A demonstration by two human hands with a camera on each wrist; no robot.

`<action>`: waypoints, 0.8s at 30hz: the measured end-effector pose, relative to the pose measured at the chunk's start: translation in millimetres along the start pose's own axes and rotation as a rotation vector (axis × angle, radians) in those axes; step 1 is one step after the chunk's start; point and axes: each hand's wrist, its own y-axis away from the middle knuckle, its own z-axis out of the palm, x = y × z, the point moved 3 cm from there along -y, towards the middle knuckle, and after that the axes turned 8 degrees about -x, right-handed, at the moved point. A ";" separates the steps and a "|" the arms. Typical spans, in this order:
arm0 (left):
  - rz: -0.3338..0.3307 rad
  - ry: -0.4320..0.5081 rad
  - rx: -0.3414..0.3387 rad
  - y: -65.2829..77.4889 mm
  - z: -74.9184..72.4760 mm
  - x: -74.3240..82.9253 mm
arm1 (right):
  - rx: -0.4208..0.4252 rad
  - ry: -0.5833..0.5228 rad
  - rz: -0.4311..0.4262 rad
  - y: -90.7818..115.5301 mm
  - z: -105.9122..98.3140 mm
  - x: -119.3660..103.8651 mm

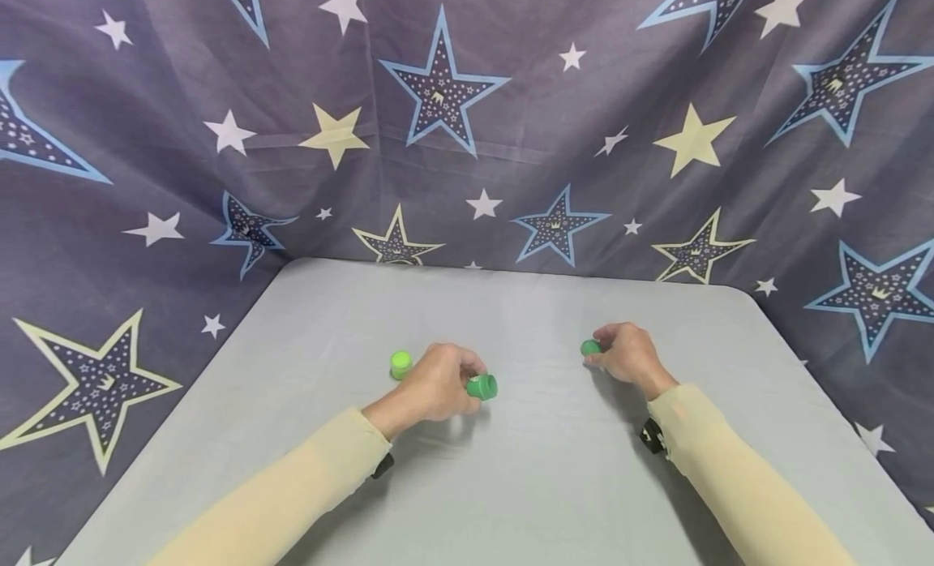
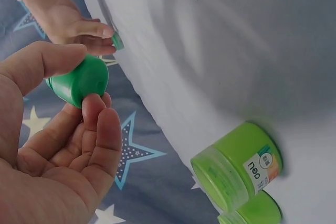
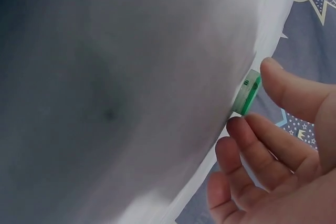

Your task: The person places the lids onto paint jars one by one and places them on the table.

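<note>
My left hand (image 1: 441,383) pinches a small green jar (image 1: 481,386) between thumb and fingers. The jar is lidless and tipped on its side, its mouth facing right in the head view. To the right, my right hand (image 1: 631,353) has thumb and fingertips at opposite edges of a green lid (image 1: 590,348). In the right wrist view the lid (image 3: 247,92) stands on edge in the picture, close to the table surface. A light green jar (image 1: 400,365) is beyond my left wrist; the left wrist view shows its label (image 2: 261,170).
Both hands are over a table with a pale grey cover (image 1: 540,477). Part of another light green jar (image 2: 260,211) shows at the lower edge of the left wrist view. A dark curtain (image 1: 511,169) with stars hangs behind the table and along its sides.
</note>
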 end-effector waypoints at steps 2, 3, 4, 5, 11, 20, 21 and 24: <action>0.000 0.002 0.001 0.5 0.6 0.2 | -0.010 0.015 0.019 -1.3 1.0 -0.8; 0.001 0.003 0.001 0.7 0.8 0.3 | -0.014 0.020 0.025 -1.9 1.5 -1.3; 0.003 0.005 0.002 0.9 1.1 0.4 | -0.016 0.027 0.031 -2.5 1.9 -1.7; 0.008 0.006 0.001 1.1 1.3 0.3 | -0.018 0.031 0.037 -3.0 2.3 -2.2; 0.030 0.007 0.005 1.1 3.2 0.7 | -0.013 0.071 0.065 -5.4 2.9 -2.7; 0.043 0.005 0.003 2.7 6.7 3.6 | -0.007 0.077 0.088 -1.1 2.0 -2.6; 0.043 0.004 0.002 2.8 7.1 3.7 | -0.004 0.076 0.085 -0.2 1.8 -3.3; 0.047 0.001 0.001 3.3 7.9 4.4 | 0.009 0.060 0.076 2.9 0.6 -6.1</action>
